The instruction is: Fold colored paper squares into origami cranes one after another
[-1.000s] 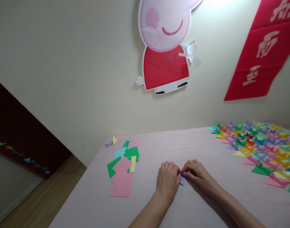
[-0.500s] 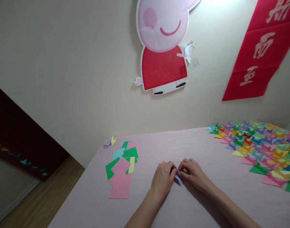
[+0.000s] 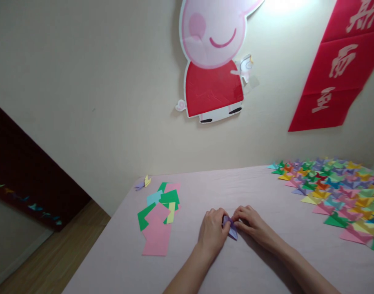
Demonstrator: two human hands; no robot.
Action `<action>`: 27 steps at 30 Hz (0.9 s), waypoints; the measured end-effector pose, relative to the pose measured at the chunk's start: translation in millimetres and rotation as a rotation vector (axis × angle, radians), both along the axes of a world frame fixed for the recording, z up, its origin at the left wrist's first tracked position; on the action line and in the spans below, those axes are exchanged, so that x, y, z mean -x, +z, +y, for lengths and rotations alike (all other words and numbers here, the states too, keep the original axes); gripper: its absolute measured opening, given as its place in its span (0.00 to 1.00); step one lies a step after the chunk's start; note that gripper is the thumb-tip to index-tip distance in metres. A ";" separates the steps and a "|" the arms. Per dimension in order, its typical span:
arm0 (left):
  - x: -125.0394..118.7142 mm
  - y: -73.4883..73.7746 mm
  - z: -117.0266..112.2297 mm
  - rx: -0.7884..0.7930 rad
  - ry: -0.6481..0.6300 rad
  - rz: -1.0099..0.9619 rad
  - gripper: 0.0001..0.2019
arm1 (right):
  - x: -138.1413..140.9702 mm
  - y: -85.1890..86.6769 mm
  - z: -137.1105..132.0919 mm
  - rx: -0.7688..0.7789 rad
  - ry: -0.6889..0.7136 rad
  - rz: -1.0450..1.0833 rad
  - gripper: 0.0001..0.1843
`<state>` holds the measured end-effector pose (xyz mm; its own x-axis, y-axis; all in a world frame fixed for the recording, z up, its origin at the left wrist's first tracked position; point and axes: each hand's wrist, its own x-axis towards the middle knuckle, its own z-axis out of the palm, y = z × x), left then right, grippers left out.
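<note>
A small folded piece of purple paper (image 3: 232,232) is held between my two hands, low over the middle of the table. My left hand (image 3: 214,228) pinches its left side, thumb in front and fingers curled behind. On the other side, my right hand (image 3: 250,220) grips the paper's upper right edge between thumb and fingertips. Part of the paper is hidden by my left fingers. To the left lies a loose spread of paper sheets (image 3: 158,239) in pink, green, light blue and yellow.
Rows of colourful folded paper figures (image 3: 337,218) cover the table's right side. A yellow and a purple folded piece (image 3: 140,185) sit at the far left corner of the pink-covered table (image 3: 199,183). Behind, the wall carries a pig cutout (image 3: 216,87) and a red banner (image 3: 324,81).
The purple paper has turned so that a broader face of it shows between my hands. Both hands stay on it. The whole view has shifted slightly.
</note>
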<state>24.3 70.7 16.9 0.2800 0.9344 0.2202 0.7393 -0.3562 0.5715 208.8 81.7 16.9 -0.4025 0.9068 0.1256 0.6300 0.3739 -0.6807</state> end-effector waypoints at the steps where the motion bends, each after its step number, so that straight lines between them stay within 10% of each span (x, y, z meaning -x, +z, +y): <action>1: 0.1 0.6 0.0 0.004 0.002 -0.005 0.04 | 1.9 -0.8 0.2 -0.007 -0.013 -0.009 0.08; 27: -1.0 3.4 -1.2 0.005 -0.016 -0.115 0.04 | 11.8 -4.6 1.6 -0.064 -0.096 0.000 0.11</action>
<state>25.3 69.4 20.3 0.2678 0.9312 0.2471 0.6634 -0.3642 0.6537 197.0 83.4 12.3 -0.3145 0.9312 0.1844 0.6647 0.3547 -0.6575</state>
